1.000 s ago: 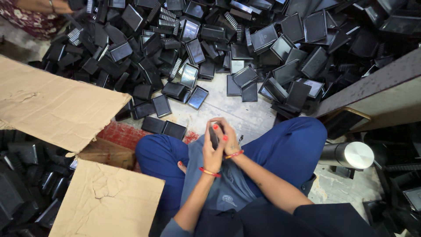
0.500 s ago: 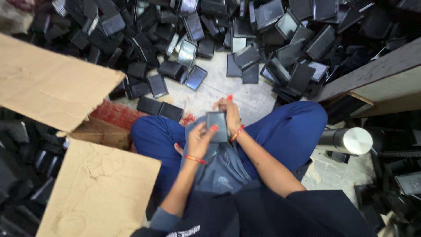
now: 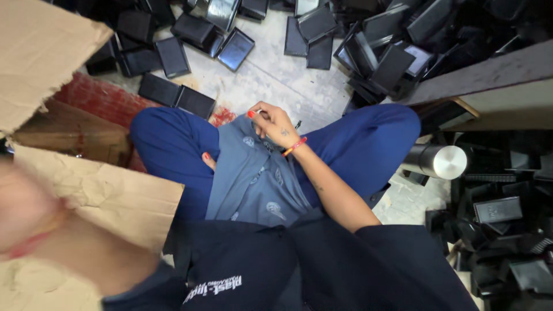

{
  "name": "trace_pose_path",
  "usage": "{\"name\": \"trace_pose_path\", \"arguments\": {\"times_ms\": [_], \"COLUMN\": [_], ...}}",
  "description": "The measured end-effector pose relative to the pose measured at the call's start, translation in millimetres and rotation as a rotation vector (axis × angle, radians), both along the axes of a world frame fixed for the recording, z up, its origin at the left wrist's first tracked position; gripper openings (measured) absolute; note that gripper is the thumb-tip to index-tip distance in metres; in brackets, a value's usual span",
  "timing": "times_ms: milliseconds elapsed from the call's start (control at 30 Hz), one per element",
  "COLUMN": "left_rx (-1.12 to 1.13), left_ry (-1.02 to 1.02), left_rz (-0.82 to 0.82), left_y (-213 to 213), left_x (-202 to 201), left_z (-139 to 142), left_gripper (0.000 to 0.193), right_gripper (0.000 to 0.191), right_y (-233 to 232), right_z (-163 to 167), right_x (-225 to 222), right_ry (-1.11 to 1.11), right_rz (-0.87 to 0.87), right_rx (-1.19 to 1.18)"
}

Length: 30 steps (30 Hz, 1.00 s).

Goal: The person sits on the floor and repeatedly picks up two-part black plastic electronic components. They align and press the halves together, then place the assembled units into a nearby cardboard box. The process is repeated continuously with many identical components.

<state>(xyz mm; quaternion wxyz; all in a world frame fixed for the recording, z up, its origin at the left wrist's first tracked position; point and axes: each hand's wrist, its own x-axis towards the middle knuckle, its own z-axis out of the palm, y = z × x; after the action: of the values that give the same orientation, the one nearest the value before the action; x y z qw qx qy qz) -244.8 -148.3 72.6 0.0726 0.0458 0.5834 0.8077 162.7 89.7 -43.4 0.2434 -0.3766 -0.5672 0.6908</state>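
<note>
I sit cross-legged on the floor in blue trousers [image 3: 357, 144] with a grey cloth [image 3: 253, 178] over my lap. My right hand [image 3: 273, 124] rests at the front of the lap, fingers curled in, red nails showing, a red band on the wrist; nothing shows in it. My left hand [image 3: 23, 204] is a motion-blurred shape at the far left edge, over the cardboard flap [image 3: 109, 196]. Whether it holds anything is not visible. The small black case seen earlier is out of sight.
Heaps of small black cases [image 3: 380, 52] cover the floor ahead and lie piled at the right [image 3: 501, 213]. An open cardboard box [image 3: 46, 63] stands to my left. A wooden ledge [image 3: 489, 80] and a silver cylinder [image 3: 440, 161] are at the right.
Both hands held a small black case over my lap before. My left arm has swung out to the left over the cardboard, and the case is gone from view; the right hand stays on the lap.
</note>
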Motion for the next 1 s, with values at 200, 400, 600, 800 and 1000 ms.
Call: {"name": "trace_pose_path", "arguments": {"times_ms": [200, 400, 600, 800, 1000], "left_rx": [0.135, -0.205, -0.131, -0.056, -0.232], "left_ry": [0.410, 0.375, -0.093, -0.331, -0.243], "left_rz": [-1.044, -1.349, -1.139, -1.081, -1.084], "left_y": [129, 156, 169, 178, 178], "left_x": [240, 283, 274, 286, 284], "left_z": [-34, -47, -99, -116, -103], "left_gripper": [0.041, 0.037, 0.038, 0.038, 0.037], "right_gripper": [0.018, 0.031, 0.093, 0.098, 0.085], "right_y": [75, 166, 208, 229, 182], "right_z": [-7, 21, 32, 29, 43], "right_x": [12, 52, 46, 28, 16], "right_ry": [-0.243, -0.781, -1.057, -1.188, -0.988], "right_rz": [0.101, 0.042, 0.385, 0.627, 0.472], "right_rx": [0.346, 0.941, 1.233, 1.328, 1.331]}}
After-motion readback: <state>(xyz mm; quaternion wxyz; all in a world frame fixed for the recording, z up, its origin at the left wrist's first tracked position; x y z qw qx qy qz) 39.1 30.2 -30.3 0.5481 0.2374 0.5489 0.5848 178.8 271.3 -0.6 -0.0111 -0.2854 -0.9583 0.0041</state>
